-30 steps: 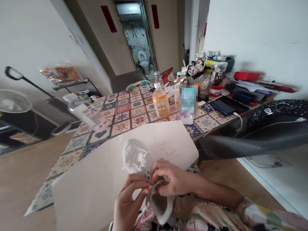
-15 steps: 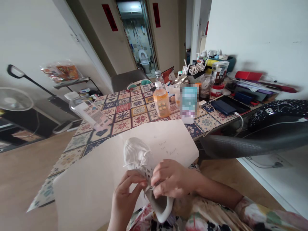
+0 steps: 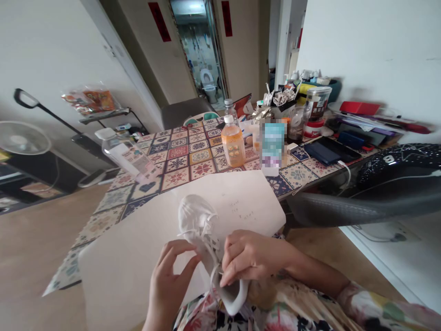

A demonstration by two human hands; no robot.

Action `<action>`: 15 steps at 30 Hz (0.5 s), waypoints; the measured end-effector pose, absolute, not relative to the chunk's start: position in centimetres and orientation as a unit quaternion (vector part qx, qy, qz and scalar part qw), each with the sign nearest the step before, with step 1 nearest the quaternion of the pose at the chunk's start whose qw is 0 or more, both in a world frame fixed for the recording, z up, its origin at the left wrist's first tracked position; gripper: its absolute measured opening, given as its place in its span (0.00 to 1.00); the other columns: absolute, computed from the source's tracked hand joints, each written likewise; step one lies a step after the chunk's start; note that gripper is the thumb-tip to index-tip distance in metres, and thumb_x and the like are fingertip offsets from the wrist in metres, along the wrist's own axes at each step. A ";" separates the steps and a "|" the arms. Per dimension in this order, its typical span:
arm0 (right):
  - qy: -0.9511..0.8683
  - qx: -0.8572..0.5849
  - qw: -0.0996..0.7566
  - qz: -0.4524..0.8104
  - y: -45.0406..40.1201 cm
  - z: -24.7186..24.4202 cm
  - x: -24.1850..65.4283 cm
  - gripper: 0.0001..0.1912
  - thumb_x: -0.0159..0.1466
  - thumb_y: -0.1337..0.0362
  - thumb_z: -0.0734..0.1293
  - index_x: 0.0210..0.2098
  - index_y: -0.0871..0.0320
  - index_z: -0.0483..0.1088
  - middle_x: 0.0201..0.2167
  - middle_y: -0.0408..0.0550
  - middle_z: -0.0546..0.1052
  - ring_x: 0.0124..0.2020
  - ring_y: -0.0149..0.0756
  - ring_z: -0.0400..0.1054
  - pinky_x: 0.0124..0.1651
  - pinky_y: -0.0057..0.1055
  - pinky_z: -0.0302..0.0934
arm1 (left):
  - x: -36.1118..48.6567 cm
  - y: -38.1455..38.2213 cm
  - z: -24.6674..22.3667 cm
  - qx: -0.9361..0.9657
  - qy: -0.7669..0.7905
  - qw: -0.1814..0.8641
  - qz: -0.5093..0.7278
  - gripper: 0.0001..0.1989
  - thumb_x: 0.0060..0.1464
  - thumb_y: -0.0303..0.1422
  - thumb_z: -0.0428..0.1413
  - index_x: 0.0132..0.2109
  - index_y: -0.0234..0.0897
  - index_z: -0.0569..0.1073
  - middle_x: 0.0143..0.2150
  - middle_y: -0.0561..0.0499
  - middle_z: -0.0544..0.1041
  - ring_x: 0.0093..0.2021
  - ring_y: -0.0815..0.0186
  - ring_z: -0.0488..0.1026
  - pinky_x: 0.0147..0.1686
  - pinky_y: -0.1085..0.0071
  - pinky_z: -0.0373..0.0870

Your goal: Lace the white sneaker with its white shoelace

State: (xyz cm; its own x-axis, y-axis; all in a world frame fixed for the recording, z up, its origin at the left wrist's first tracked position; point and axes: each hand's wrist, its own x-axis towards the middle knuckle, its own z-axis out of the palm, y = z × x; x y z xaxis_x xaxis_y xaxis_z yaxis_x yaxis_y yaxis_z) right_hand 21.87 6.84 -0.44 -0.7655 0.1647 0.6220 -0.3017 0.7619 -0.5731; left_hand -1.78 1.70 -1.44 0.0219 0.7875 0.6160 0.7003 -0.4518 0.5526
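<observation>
A white shoe point(image 3: 197, 216) lies on a large white paper sheet point(image 3: 138, 248), its toe pointing away and its opening toward me. White laces cross its upper. My left hand point(image 3: 175, 271) is at the shoe's left side, thumb and forefinger apart at the tips, with nothing visible between them. My right hand point(image 3: 248, 257) is closed over the right side near the opening, its fingertips pinched at a lace by the tongue. Part of the laces is hidden behind the right fingers.
The patterned table point(image 3: 179, 163) bears an orange drink bottle point(image 3: 233, 145), a clear plastic jar point(image 3: 119, 151) on its side at left, and a phone point(image 3: 322, 151) with a cable at right. Jars and clutter stand farther back. A dark chair point(image 3: 344, 209) is at right.
My left hand has moved a little left, away from the laces, and its finger and thumb have parted. My right hand stays at the shoe.
</observation>
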 end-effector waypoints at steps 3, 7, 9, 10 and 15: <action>-0.858 0.017 0.347 0.379 6.3 0.2 22.1 0.25 0.78 0.54 0.52 0.39 0.57 0.75 0.35 0.50 0.79 0.38 0.35 0.72 0.48 0.33 0.63 | -1.6 1.0 -0.6 0.776 0.446 0.062 0.442 0.06 0.50 0.36 0.64 0.36 0.42 0.76 0.31 0.52 0.77 0.34 0.63 0.74 0.36 0.68 0.71; -0.781 0.282 0.261 0.493 6.4 1.2 22.0 0.29 0.76 0.48 0.54 0.27 0.52 0.74 0.30 0.45 0.78 0.35 0.33 0.73 0.48 0.28 0.65 | -0.6 0.6 0.0 0.835 0.394 0.068 0.379 0.12 0.49 0.38 0.66 0.41 0.43 0.77 0.34 0.51 0.80 0.37 0.61 0.74 0.40 0.65 0.68; -0.698 0.447 0.195 0.524 6.8 1.5 22.3 0.29 0.76 0.46 0.57 0.23 0.50 0.74 0.27 0.43 0.77 0.35 0.32 0.74 0.47 0.24 0.66 | -0.3 0.6 -0.1 0.840 0.390 0.072 0.371 0.13 0.50 0.38 0.65 0.42 0.43 0.76 0.35 0.50 0.80 0.38 0.60 0.74 0.42 0.64 0.68; -0.687 0.462 0.176 0.533 7.0 1.5 22.5 0.27 0.75 0.47 0.58 0.25 0.50 0.74 0.29 0.44 0.78 0.36 0.32 0.74 0.47 0.24 0.66 | -0.2 0.6 -0.2 0.840 0.388 0.076 0.371 0.13 0.49 0.39 0.66 0.42 0.42 0.76 0.35 0.50 0.80 0.38 0.60 0.74 0.42 0.64 0.67; -0.835 -0.004 0.287 0.470 6.8 1.2 23.8 0.14 0.75 0.55 0.60 0.44 0.57 0.72 0.40 0.53 0.75 0.44 0.41 0.70 0.52 0.36 0.63 | -0.3 0.9 -0.5 0.841 0.384 0.107 0.367 0.13 0.50 0.37 0.66 0.42 0.41 0.75 0.37 0.50 0.79 0.39 0.61 0.73 0.43 0.66 0.68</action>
